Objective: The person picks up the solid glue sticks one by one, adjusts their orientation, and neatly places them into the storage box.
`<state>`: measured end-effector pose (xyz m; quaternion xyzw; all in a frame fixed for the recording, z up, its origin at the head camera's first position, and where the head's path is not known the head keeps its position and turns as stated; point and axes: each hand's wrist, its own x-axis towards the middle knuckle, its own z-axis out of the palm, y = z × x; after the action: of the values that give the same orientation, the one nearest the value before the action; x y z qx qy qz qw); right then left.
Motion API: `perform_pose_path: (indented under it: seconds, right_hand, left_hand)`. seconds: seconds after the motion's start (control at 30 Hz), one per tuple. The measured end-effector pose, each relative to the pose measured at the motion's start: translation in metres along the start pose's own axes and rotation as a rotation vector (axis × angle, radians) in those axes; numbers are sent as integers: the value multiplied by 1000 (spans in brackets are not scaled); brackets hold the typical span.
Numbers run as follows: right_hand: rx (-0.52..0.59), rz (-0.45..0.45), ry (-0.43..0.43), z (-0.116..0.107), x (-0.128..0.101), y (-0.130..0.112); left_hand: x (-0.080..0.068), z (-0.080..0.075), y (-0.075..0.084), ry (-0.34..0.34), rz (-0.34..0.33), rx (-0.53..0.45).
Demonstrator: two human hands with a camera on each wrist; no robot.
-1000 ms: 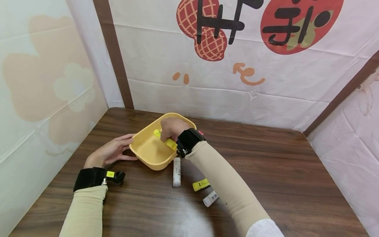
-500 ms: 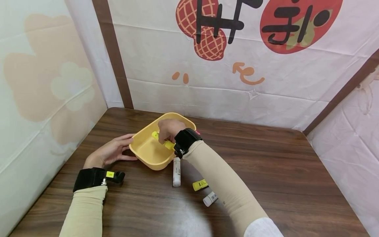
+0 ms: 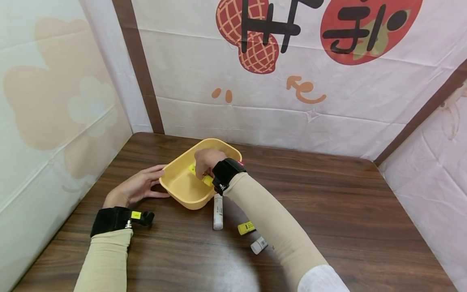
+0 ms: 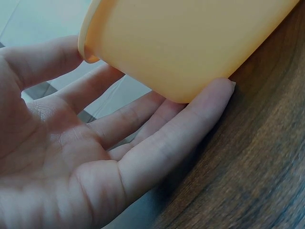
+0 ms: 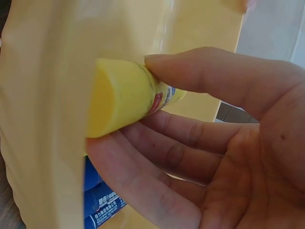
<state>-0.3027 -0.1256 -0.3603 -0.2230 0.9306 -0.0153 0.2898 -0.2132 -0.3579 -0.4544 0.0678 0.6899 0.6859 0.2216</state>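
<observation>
My right hand point(image 3: 208, 159) reaches inside the yellow plastic box point(image 3: 184, 184) and pinches a yellow glue stick point(image 5: 126, 95) between thumb and fingers. The stick lies tilted, its flat end close to the box wall in the right wrist view. Below it, blue tubes point(image 5: 97, 191) with white print show inside the box, partly hidden by wall and fingers. At the box's left end rests my left hand point(image 3: 140, 184), its fingers spread and extended. In the left wrist view, fingertips touch the rim and lower edge of the box wall point(image 4: 167, 47).
A white glue stick point(image 3: 217, 213) lies just in front of the box. Nearer the front, another yellow glue stick point(image 3: 246, 228) and a second white one point(image 3: 259, 245) are partly covered by my right forearm. Printed cloth walls point(image 3: 292, 125) border the dark wooden table point(image 3: 328, 194).
My right hand has shifted slightly left and down inside the box with the glue stick. My left hand and the box have stayed in place.
</observation>
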Motion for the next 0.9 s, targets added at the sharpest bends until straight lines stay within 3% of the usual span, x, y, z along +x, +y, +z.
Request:
perform_pose_path:
  seconds: [0.37,0.67,0.9]
  right_hand:
    - [-12,22,-6,0,2,-2]
    - [-85,15,-20,-4,2,-4]
    - [-53,54,-35,-4,2,-6]
  left_hand:
    - [0,0,-1,7,-5,-7]
    - [0,-1,-1,13,-10,-12]
    - [0,-1,0,-1,2,-13]
